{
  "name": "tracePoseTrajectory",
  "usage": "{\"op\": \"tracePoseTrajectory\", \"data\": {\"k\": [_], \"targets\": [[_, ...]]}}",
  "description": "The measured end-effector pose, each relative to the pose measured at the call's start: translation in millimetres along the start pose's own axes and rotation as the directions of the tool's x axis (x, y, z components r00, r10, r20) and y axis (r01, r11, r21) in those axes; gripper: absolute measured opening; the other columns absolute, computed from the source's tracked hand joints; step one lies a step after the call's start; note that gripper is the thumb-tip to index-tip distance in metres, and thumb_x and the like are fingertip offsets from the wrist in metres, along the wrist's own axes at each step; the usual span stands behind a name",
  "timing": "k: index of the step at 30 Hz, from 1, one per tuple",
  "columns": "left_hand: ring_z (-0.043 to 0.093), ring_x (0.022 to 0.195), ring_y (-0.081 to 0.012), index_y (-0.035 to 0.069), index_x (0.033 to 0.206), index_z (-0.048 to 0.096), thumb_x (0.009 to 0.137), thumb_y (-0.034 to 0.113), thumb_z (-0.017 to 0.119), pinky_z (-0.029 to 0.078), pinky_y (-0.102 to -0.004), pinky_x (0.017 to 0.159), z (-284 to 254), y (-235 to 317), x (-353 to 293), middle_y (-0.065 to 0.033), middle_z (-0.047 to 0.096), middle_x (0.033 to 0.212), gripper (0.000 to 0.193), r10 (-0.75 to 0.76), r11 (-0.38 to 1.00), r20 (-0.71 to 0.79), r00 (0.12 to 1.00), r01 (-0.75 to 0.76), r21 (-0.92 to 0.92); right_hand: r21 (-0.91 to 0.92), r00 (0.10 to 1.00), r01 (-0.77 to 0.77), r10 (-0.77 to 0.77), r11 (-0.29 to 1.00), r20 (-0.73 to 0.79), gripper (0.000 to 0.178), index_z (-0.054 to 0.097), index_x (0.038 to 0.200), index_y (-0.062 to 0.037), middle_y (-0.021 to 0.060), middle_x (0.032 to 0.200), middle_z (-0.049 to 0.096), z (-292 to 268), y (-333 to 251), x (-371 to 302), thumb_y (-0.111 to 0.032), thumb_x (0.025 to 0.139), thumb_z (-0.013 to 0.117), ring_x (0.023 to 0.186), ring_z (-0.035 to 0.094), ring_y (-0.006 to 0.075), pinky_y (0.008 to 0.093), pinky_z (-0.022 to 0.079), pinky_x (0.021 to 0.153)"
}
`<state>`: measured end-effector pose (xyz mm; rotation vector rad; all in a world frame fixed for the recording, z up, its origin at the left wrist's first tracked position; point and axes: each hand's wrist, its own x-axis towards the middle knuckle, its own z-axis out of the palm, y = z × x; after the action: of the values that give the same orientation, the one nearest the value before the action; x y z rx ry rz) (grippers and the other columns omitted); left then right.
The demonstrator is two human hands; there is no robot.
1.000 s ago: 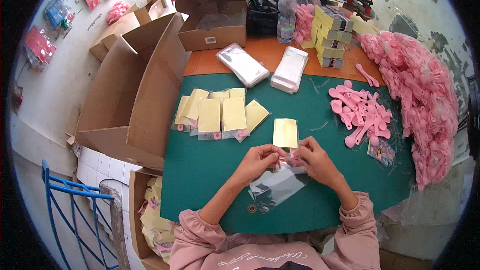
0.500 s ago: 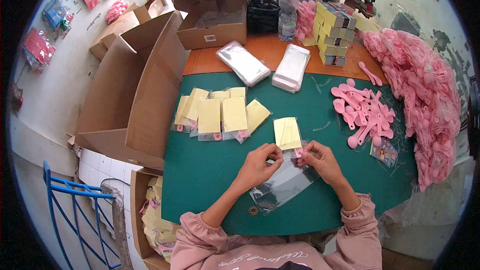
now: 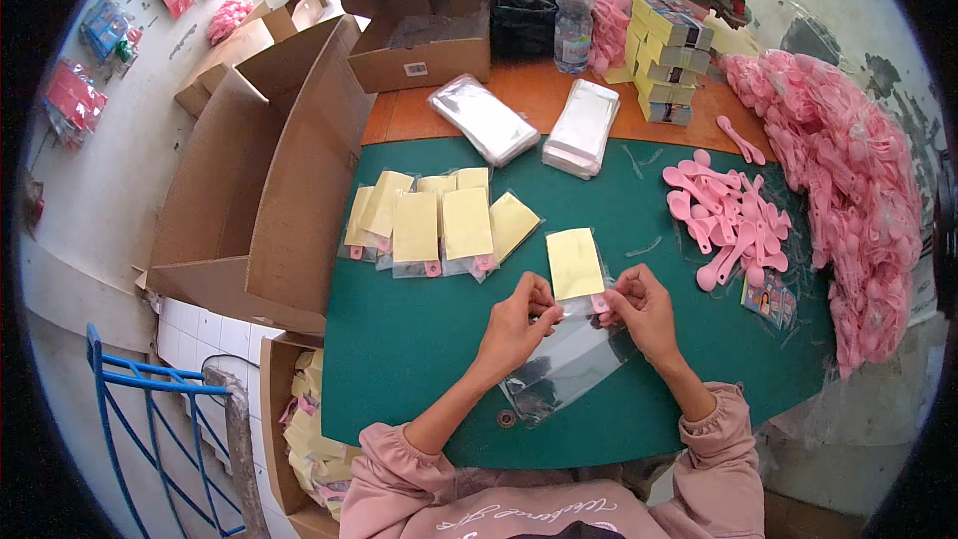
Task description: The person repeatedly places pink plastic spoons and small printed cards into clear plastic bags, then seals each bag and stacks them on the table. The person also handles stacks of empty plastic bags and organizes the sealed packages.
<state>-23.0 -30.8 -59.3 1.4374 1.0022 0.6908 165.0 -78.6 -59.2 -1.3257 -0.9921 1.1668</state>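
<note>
Between my hands is a clear plastic bag holding a yellow card [image 3: 575, 266], with the end of a pink spoon handle [image 3: 599, 303] showing at its lower right corner. My left hand [image 3: 513, 327] is closed in a pinch on the bag's near left edge. At the near right corner, by the handle end, my right hand [image 3: 645, 315] pinches the same bag. Empty clear plastic bags [image 3: 561, 375] lie on the green mat just below my hands. To the left, several similar bags with yellow cards [image 3: 415, 230] lie overlapping, pink handle ends showing in some.
Two stacks of clear bags [image 3: 581, 130] lie at the far side. Pink spoons [image 3: 736, 230] are heaped right, beside a long pile of bagged pink spoons [image 3: 848, 190]. Card stacks [image 3: 667, 65] and a water bottle [image 3: 574, 20] stand behind. An open cardboard box [image 3: 299, 170] borders the left.
The yellow card in the bag now looks smoother and flatter. My hands have shifted only slightly, still pinching the bag's near end.
</note>
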Motion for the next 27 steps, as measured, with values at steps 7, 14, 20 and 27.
{"op": "tracePoseTrajectory", "data": {"k": [7,14,20,27], "targets": [[0.060,0.078,-0.0123,0.009,0.122,0.048,0.077,-0.001,0.058,0.049,-0.0253,0.067,-5.1,6.9,-1.1,-0.0099,0.055,0.113,0.047,0.216,0.938,0.117,0.969,-0.239,0.252,-0.130,0.998,-0.062,0.062,0.990,-0.002,0.024,0.053,0.108,-0.0010,0.0064,0.076,0.057,-0.6,-12.9,-6.3,-0.002,0.084,0.053,0.059,0.056,0.0100,0.0231,0.049,0.053],[0.059,0.082,-0.0204,0.009,0.121,0.050,0.076,0.001,0.055,0.046,-0.0315,0.072,-82.9,35.9,-3.6,-0.0133,0.054,0.118,0.046,0.149,0.917,-0.199,0.969,-0.060,0.394,-0.988,0.932,0.146,-0.344,0.059,0.117,0.027,0.060,0.087,-0.0052,0.0090,0.089,0.056,-98.2,-54.2,-3.6,0.008,0.065,0.052,0.089,0.050,0.0267,0.0362,0.043,0.077],[0.053,0.094,-0.0327,0.006,0.102,0.058,0.078,0.014,0.059,0.043,-0.0392,0.078,-46.6,33.8,2.2,-0.0148,0.054,0.108,0.025,0.494,0.651,-0.166,0.854,-0.236,0.722,-0.970,0.935,0.185,-0.333,0.158,0.123,0.031,0.059,0.087,-0.0070,0.0088,0.090,0.050,-122.7,-37.8,-4.5,0.008,0.060,0.058,0.089,0.048,0.0275,0.0374,0.040,0.078],[0.052,0.088,-0.0318,-0.001,0.110,0.050,0.075,0.005,0.058,0.044,-0.0372,0.078,27.4,4.1,-3.0,-0.0164,0.050,0.096,0.036,0.490,0.630,0.090,0.867,-0.423,0.651,-0.963,0.967,0.149,-0.235,0.225,0.095,0.031,0.059,0.093,-0.0074,0.0109,0.094,0.044,-98.7,-41.7,-8.3,0.001,0.064,0.062,0.093,0.046,0.0280,0.0351,0.039,0.082]]}}
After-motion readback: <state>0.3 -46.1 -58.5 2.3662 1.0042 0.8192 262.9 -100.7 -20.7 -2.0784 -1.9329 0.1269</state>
